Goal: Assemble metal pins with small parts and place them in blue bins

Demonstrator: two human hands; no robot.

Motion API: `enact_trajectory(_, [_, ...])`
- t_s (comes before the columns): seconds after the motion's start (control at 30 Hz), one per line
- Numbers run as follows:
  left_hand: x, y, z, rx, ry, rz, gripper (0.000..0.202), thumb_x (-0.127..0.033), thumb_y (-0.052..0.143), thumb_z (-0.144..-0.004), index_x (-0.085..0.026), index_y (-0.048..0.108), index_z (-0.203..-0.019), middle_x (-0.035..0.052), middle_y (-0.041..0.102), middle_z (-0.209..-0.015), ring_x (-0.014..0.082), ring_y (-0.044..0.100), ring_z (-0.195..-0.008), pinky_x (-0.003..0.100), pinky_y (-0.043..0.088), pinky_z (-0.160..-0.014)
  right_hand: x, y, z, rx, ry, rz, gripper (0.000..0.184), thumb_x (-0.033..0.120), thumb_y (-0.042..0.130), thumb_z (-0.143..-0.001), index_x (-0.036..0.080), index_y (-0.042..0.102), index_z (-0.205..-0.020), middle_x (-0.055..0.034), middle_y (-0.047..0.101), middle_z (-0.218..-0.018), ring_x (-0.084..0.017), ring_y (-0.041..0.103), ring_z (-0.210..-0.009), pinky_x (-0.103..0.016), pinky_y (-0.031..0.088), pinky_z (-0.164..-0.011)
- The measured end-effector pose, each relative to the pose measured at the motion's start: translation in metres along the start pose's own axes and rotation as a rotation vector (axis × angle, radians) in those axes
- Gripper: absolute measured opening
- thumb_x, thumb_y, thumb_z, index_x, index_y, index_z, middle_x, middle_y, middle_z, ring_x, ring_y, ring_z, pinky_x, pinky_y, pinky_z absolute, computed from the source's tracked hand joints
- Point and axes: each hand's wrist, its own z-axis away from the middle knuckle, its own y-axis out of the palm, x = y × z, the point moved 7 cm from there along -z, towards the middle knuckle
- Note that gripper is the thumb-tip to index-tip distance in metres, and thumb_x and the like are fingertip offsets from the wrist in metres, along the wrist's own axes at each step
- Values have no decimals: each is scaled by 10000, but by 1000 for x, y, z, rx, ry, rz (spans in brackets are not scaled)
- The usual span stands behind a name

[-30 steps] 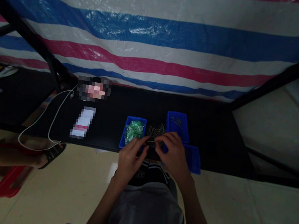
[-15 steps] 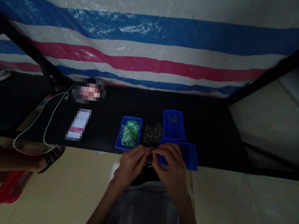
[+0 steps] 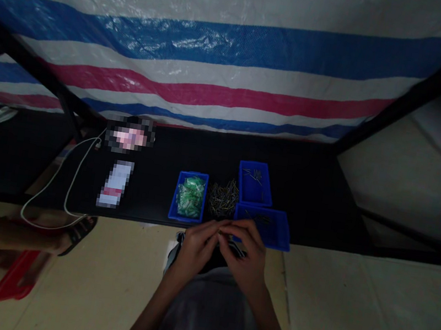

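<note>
My left hand (image 3: pixel 198 244) and my right hand (image 3: pixel 245 252) meet at the fingertips, just in front of the table's near edge. Both are closed in a pinch around something too small and dark to make out. Beyond them lies a loose pile of thin metal pins (image 3: pixel 222 197) on the black table (image 3: pixel 164 148). A blue tray (image 3: pixel 172 208) left of the pile holds green pieces in clear plastic bags (image 3: pixel 190 196). Right of the pile, one blue tray (image 3: pixel 256 194) has a few pins in it. Another blue tray (image 3: pixel 283 232), nearest my right hand, contains several dark thin pieces.
A pixelated flat object (image 3: pixel 116 184) and a pixelated pink-and-dark object (image 3: pixel 130 137) lie on the table's left. A white cable (image 3: pixel 70 186) loops over the front edge. At left are another person's leg (image 3: pixel 20 236) and a red stool (image 3: pixel 12 288). A striped sheet (image 3: pixel 223 43) hangs behind.
My hands have shifted slightly down toward me, and the right fingers now lie lower. More of the near right tray and its contents shows. The fingertips stay together.
</note>
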Motion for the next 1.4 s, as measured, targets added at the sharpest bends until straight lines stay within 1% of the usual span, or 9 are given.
enact_trajectory(0.2, [4, -4, -3, -4, -66, -48, 380, -250, 581, -1042, -233, 688, -1406, 78, 802, -1205, 190, 775, -967, 275, 607, -846, 2, -5, -2, -11, -37, 61, 194, 146, 689, -951, 279, 716, -1089, -39, 666, -1023, -193, 684, -938, -338, 595, -810])
enact_trajectory(0.4, [10, -29, 1, -149, -126, -92, 275, -290, 561, -1066, -219, 767, -1233, 24, 802, -888, 142, 732, -757, 231, 556, -726, -23, -56, 0, -184, -24, 448, 183, 193, 701, -963, 279, 713, -1125, -71, 664, -1090, -239, 670, -996, -413, 562, -883])
enact_trajectory(0.53, [15, -49, 2, -217, -164, -103, 262, -312, 568, -1060, -200, 780, -1168, 11, 780, -814, 141, 726, -731, 222, 536, -688, -45, -70, -1, -92, -18, 638, 188, 257, 684, -982, 261, 718, -1166, -85, 701, -1113, -281, 643, -1029, -473, 508, -925])
enact_trajectory(0.67, [18, -59, 2, -234, -178, -109, 265, -327, 571, -1056, -198, 781, -1152, 10, 777, -805, 139, 714, -699, 223, 529, -667, -47, -50, -12, -5, -35, 624, 110, 246, 666, -997, 245, 728, -1089, -59, 741, -1051, -259, 644, -1003, -437, 478, -921])
enact_trajectory(0.77, [18, -60, 2, -250, -179, -104, 272, -337, 567, -1056, -196, 783, -1145, 18, 778, -807, 152, 731, -732, 228, 538, -674, -43, -12, -31, 113, -45, 607, 82, 234, 670, -997, 247, 737, -1043, -38, 757, -983, -250, 640, -987, -429, 454, -937])
enact_trajectory(0.9, [16, -57, 5, -260, -174, -89, 269, -323, 568, -1053, -191, 782, -1149, 20, 779, -804, 147, 723, -708, 224, 538, -664, -43, 47, -53, 381, -115, 644, 114, 204, 699, -965, 232, 737, -1069, -40, 755, -1024, -262, 620, -1104, -492, 368, -1118])
enact_trajectory(1.03, [15, -54, 9, -262, -163, -85, 267, -317, 569, -1052, -193, 787, -1146, 20, 782, -803, 141, 718, -690, 222, 533, -652, -49, 80, -62, 508, -162, 767, 51, 213, 725, -923, 205, 736, -972, -79, 745, -1029, -300, 600, -1126, -584, 283, -1192])
enact_trajectory(1.2, [15, -54, 11, -265, -160, -83, 267, -312, 563, -1055, -200, 787, -1147, 17, 780, -800, 142, 726, -702, 220, 541, -657, -46, 78, -64, 460, -141, 792, 42, 197, 681, -936, 209, 718, -921, -80, 733, -975, -287, 603, -1066, -573, 300, -1170])
enact_trajectory(1.4, [20, -49, 5, -249, -128, -137, 279, -288, 606, -1039, -216, 741, -1273, 21, 793, -878, 118, 673, -636, 209, 517, -604, -19, 37, -59, 328, -63, 618, 84, 205, 692, -959, 243, 675, -887, -14, 722, -910, -233, 642, -995, -501, 343, -1151])
